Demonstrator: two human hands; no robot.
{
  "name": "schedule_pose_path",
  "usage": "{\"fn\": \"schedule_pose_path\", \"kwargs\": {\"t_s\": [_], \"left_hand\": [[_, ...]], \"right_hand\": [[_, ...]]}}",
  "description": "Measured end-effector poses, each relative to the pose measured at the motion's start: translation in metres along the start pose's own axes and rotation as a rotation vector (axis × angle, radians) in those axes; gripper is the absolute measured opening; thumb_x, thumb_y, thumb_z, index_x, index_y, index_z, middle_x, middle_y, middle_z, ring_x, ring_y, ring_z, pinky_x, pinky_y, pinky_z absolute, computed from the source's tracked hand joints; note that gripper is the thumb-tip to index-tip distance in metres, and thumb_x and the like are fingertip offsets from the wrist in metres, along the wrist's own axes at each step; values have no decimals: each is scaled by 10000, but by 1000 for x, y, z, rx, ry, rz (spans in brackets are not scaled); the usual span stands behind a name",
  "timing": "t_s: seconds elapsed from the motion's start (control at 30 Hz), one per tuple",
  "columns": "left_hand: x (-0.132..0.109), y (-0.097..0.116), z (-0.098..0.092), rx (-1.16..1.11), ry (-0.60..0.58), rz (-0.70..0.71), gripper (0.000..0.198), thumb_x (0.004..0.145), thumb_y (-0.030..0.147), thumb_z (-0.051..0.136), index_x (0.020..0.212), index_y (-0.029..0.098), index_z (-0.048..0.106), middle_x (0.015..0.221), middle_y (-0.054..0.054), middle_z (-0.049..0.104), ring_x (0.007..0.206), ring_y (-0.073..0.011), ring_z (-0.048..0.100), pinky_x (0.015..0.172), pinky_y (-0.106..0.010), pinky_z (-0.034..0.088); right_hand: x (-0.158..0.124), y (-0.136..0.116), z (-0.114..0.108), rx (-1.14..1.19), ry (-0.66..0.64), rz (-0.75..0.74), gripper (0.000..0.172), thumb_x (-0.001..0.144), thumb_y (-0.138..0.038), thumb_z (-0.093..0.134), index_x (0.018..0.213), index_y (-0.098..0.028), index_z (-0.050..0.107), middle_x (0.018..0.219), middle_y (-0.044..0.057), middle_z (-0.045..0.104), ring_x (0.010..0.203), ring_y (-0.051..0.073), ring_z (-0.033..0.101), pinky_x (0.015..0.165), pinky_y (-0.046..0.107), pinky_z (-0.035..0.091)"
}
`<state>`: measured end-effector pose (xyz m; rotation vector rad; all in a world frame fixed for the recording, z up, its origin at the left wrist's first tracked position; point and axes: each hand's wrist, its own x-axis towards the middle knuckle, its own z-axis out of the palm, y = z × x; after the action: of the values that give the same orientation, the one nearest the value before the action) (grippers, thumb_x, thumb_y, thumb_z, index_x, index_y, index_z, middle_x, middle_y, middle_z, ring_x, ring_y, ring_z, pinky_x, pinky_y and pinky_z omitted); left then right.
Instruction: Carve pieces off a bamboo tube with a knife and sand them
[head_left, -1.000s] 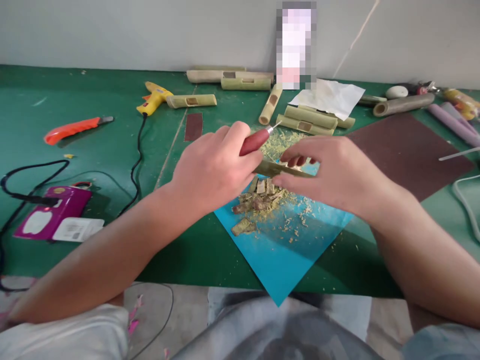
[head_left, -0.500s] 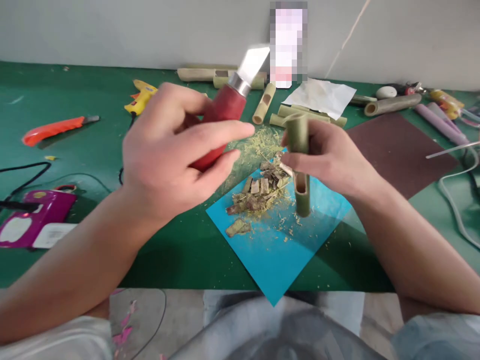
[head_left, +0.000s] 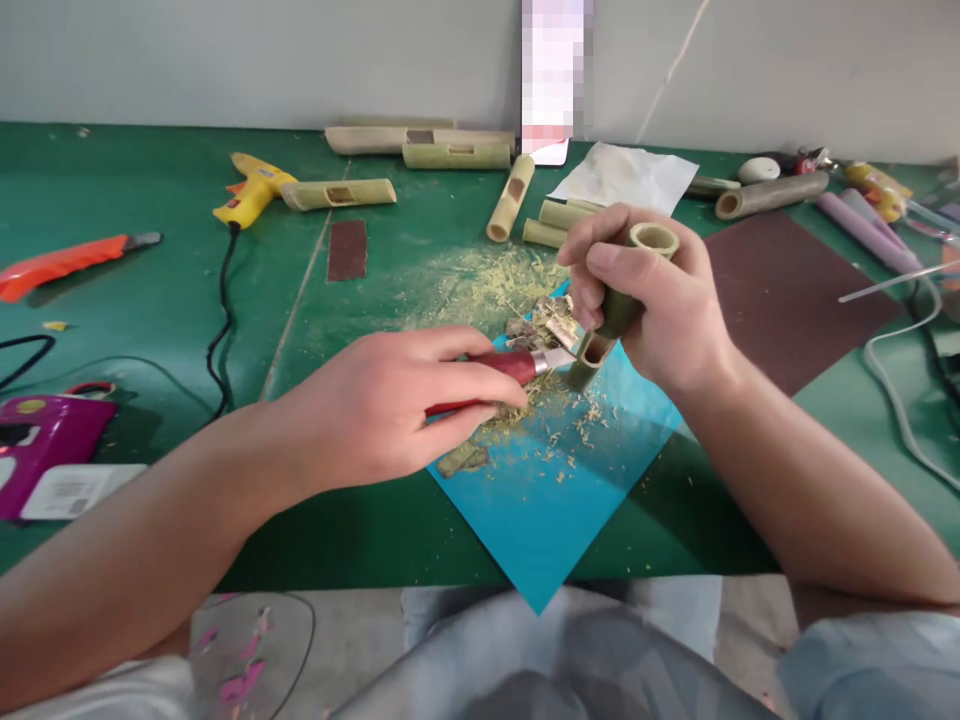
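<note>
My left hand (head_left: pixel 390 405) is closed round a red-handled carving knife (head_left: pixel 504 372), whose blade tip touches the cut-out notch of a green bamboo tube (head_left: pixel 628 290). My right hand (head_left: pixel 651 290) grips that tube, tilted with its open end up, above a blue paper sheet (head_left: pixel 559 500). Bamboo chips and shavings (head_left: pixel 525 340) lie heaped on the sheet just under the blade.
On the green table (head_left: pixel 150 180) lie several notched bamboo pieces (head_left: pixel 420 148), a yellow glue gun (head_left: pixel 251 190) with black cord, an orange utility knife (head_left: pixel 64 262), a purple device (head_left: pixel 37 440), brown sandpaper sheets (head_left: pixel 787 300), white paper (head_left: pixel 626 175) and tools at the far right.
My left hand has dropped from a raised position and brought the knife blade down to the tube's notch. My right hand has tilted the tube from upright to slanted.
</note>
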<state>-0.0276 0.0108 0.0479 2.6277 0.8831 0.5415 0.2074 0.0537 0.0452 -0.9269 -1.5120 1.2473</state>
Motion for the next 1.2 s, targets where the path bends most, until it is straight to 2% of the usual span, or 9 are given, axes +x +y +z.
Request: {"fn": "schedule_pose_path", "kwargs": {"t_s": [0.2, 0.3, 0.5, 0.6, 0.73, 0.9, 1.03, 1.13, 1.2], "left_hand": [[-4, 4, 3, -111, -153, -51, 438, 978, 201, 493, 1386, 350, 552, 1221, -18, 698, 927, -131, 695, 764, -204, 495], [-2, 7, 3, -167, -192, -130, 527, 974, 223, 478, 1494, 290, 419, 1158, -35, 734, 856, -137, 709, 703, -209, 506], [3, 8, 4, -276, -229, -242, 441, 984, 261, 426, 1413, 233, 526, 1192, -56, 725, 927, -161, 702, 741, -234, 534], [6, 9, 5, -370, -271, -276, 454, 995, 259, 403, 1436, 251, 511, 1220, -49, 712, 898, -142, 692, 735, -222, 539], [9, 10, 7, -412, -322, -296, 476, 1013, 250, 372, 1478, 304, 456, 1183, -26, 723, 840, -125, 683, 674, -200, 520], [7, 11, 11, -392, -261, -299, 445, 1006, 230, 371, 1404, 314, 552, 1161, -23, 721, 910, -136, 682, 743, -224, 532], [5, 12, 12, -242, -243, -289, 494, 915, 254, 575, 1399, 351, 547, 1256, -19, 677, 1031, -166, 671, 859, -258, 522], [4, 15, 15, -159, -227, -268, 474, 934, 242, 550, 1394, 355, 550, 1143, -4, 719, 934, -140, 684, 821, -240, 512], [3, 19, 17, -82, -189, -235, 439, 961, 250, 505, 1388, 331, 562, 1063, -9, 737, 852, -142, 688, 739, -237, 506]], "right_hand": [[-3, -10, 1, -85, 6, -9, 194, 816, -495, 586, 819, -306, 629, 627, -4, 508, 564, 208, 477, 569, 365, 406], [-3, -13, 0, 14, 2, -81, 121, 810, -392, 594, 781, -298, 663, 635, -4, 531, 567, 196, 493, 551, 354, 407], [1, -12, -2, 242, -169, -165, 200, 789, -120, 509, 738, -212, 679, 550, -20, 582, 459, 149, 502, 441, 288, 384], [2, -13, -4, 275, -270, -163, 220, 789, -100, 469, 727, -178, 665, 464, -27, 567, 360, 135, 452, 357, 273, 319], [-2, -21, -4, 235, -262, -109, 210, 813, -161, 480, 703, -187, 658, 422, -40, 490, 355, 128, 395, 366, 278, 316], [-10, -26, 3, 194, -248, -91, 178, 761, -133, 496, 706, -223, 640, 486, -53, 482, 402, 119, 416, 411, 266, 351], [-11, -20, 10, 245, -190, -140, 213, 729, -89, 470, 739, -193, 656, 578, -28, 526, 494, 138, 480, 454, 281, 393], [-8, -18, 11, 308, -182, -139, 203, 716, -82, 501, 778, -181, 667, 754, 2, 640, 604, 150, 591, 488, 276, 482], [-7, -18, 9, 319, -262, -95, 200, 747, -100, 502, 829, -164, 672, 789, 19, 689, 600, 160, 629, 489, 283, 505]]}}
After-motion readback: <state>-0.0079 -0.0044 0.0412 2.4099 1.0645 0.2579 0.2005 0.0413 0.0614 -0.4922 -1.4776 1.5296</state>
